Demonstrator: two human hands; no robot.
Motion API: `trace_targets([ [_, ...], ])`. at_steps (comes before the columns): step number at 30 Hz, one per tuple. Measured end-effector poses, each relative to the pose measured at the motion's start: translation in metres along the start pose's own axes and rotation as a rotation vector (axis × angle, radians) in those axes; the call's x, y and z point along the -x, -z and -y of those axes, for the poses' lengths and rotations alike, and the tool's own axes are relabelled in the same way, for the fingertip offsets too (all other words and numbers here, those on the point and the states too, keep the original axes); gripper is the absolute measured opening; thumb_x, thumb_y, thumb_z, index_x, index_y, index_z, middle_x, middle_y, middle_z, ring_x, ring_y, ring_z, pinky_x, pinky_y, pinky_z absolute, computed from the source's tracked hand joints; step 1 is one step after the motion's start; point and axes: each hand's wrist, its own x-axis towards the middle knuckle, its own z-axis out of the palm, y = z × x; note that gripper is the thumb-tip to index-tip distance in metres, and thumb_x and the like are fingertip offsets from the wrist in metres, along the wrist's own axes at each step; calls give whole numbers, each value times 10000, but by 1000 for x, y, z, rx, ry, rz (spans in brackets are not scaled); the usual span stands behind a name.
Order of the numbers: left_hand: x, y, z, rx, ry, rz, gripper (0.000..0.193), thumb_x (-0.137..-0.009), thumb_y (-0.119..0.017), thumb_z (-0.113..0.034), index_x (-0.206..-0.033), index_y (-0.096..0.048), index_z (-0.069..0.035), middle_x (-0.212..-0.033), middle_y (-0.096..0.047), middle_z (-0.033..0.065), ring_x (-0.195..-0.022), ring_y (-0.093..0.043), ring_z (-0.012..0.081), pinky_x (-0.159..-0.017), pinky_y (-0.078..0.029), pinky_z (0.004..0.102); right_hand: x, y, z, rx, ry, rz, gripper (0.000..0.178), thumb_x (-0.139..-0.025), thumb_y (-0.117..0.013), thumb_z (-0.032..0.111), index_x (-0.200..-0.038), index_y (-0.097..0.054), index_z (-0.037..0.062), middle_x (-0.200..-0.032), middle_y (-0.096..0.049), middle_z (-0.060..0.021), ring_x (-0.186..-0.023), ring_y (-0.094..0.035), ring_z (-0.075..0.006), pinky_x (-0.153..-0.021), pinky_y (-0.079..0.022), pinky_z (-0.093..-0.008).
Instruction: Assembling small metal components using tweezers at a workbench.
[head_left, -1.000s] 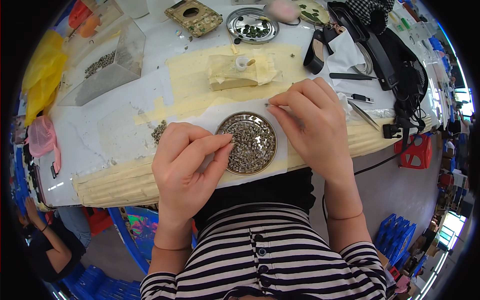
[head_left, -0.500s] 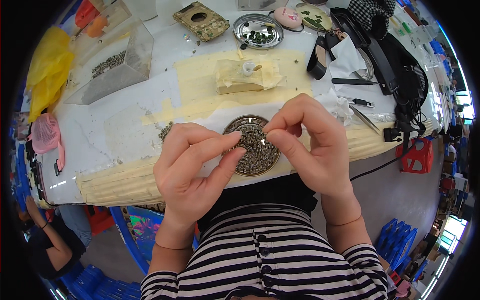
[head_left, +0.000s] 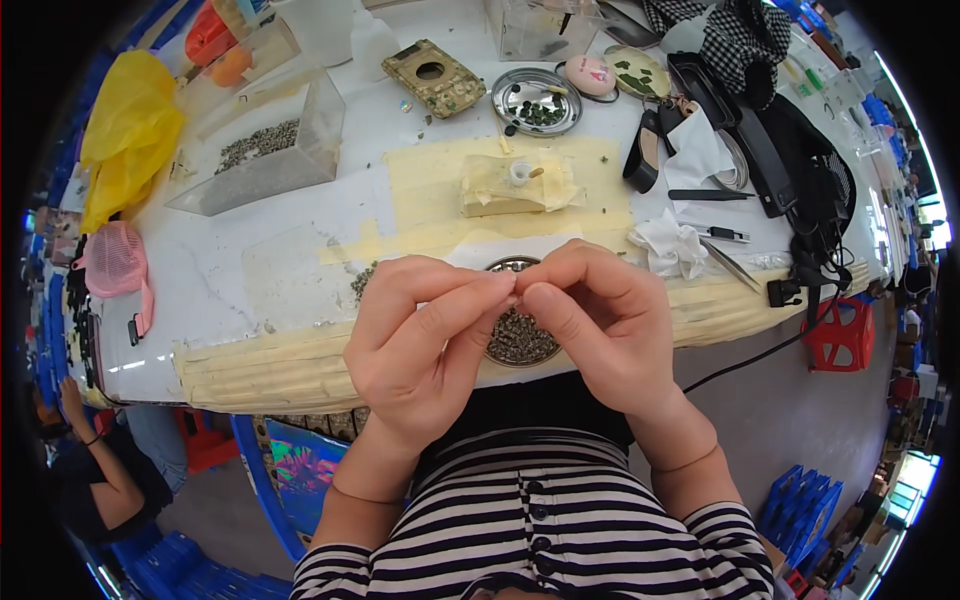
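Note:
My left hand [head_left: 420, 345] and my right hand [head_left: 610, 325] meet fingertip to fingertip above a round metal dish [head_left: 513, 261]. Thumb and forefinger are pinched together on each hand. Whatever is between the fingertips is too small or too hidden to make out. Many small, shiny metal pieces [head_left: 520, 342] fill the dish, which my fingers partly cover. Beyond it stands a block wrapped in yellowish tape [head_left: 490, 205], with a small white cup [head_left: 521, 173] on top. Loose small pieces [head_left: 364, 282] lie just past my left hand.
A clear bin [head_left: 325, 145] holding more small pieces stands at far left. Toward the back are a camouflage-patterned model part [head_left: 450, 95] and a metal plate [head_left: 570, 118] with dark green bits. Crumpled tissue [head_left: 668, 247], a cutter [head_left: 728, 234] and tweezers [head_left: 732, 266] lie right.
Both hands have come together: before, a gap separated their pinched fingertips over the dish. The view has shifted slightly, so the table's things sit further right and lower.

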Motion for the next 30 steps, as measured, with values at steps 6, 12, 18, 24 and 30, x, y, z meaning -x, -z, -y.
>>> trace_targets([
  [6, 0, 0, -1, -48, 3, -3, 261, -764, -794, 16, -1017, -753, -38, -916, -693, 55, -802, -621, 222, -703, -487, 319, 3, -2, -1, 61, 32, -22, 124, -935, -682, 38, -1033, -736, -15, -904, -701, -71, -748, -627, -78, -650, -493, -212],
  [12, 1, 0, 1, -27, -28, 22, 268, -767, -800, -6, -1029, -762, -51, -913, -694, 45, -807, -615, 214, -704, -480, 310, 1, -1, -2, 85, 51, -9, 91, -930, -686, 45, -978, -728, -21, -851, -688, -56, -687, -612, -74, -606, -481, -212],
  [18, 3, 0, 0, 30, 26, 30, 281, -750, -812, 5, -1021, -769, -55, -909, -696, 48, -801, -612, 214, -693, -483, 309, 0, 2, 5, 249, 50, 46, 35, -922, -634, -27, -920, -666, -39, -906, -658, -63, -765, -573, -87, -663, -447, -222],
  [24, 4, 3, 2, 32, 31, 33, 292, -732, -823, 17, -1011, -768, -46, -903, -694, 54, -800, -616, 219, -696, -486, 308, -4, -3, -4, 328, 253, -48, 16, -862, -708, -6, -866, -696, 3, -771, -651, -44, -590, -562, -100, -531, -440, -229],
  [30, 2, 3, 2, 20, 31, 55, 290, -726, -818, 40, -1000, -763, -34, -903, -692, 66, -796, -620, 224, -689, -488, 315, -3, -3, -3, 418, 316, -71, 41, -847, -719, -20, -870, -695, 5, -774, -649, -53, -579, -561, -114, -508, -443, -240],
])
